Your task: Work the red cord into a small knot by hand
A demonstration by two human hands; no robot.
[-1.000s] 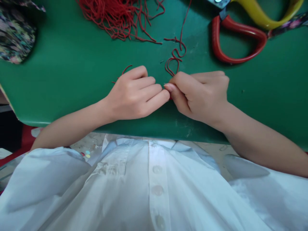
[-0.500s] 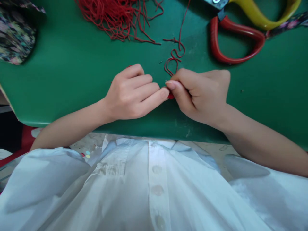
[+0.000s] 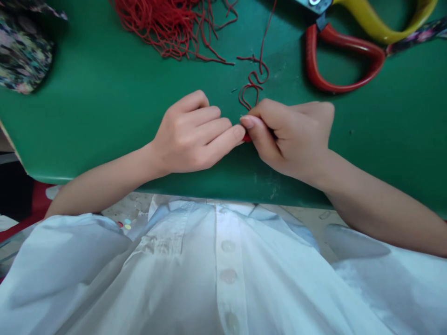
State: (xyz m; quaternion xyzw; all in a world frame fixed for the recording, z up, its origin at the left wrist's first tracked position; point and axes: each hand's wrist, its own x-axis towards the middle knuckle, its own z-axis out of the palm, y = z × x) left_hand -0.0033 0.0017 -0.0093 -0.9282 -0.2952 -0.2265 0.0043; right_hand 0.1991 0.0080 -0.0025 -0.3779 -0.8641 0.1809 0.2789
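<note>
My left hand (image 3: 197, 135) is closed, back upward, its fingers curled over and its index fingertip meeting my right hand. My right hand (image 3: 289, 137) is closed in a pinch, thumb against the curled fingers. Between the two hands a small bit of bright red material (image 3: 247, 137) peeks out; its kind is hidden by the fingers. A thin red cord (image 3: 260, 81) runs in loops over the green table from beyond the top edge down to my right fingertips. What my left fingers hold, if anything, is covered by the hand.
A bundle of cut red cords (image 3: 164, 28) lies at the top middle of the green table (image 3: 87, 107). Scissors with red and yellow handles (image 3: 345, 83) rest at the upper right. Dark floral fabric (image 3: 24, 56) is at the upper left. The table's near edge runs beneath my forearms.
My left hand's curled fingers have shifted very slightly. My right hand, the cord and the scissors stay where they were.
</note>
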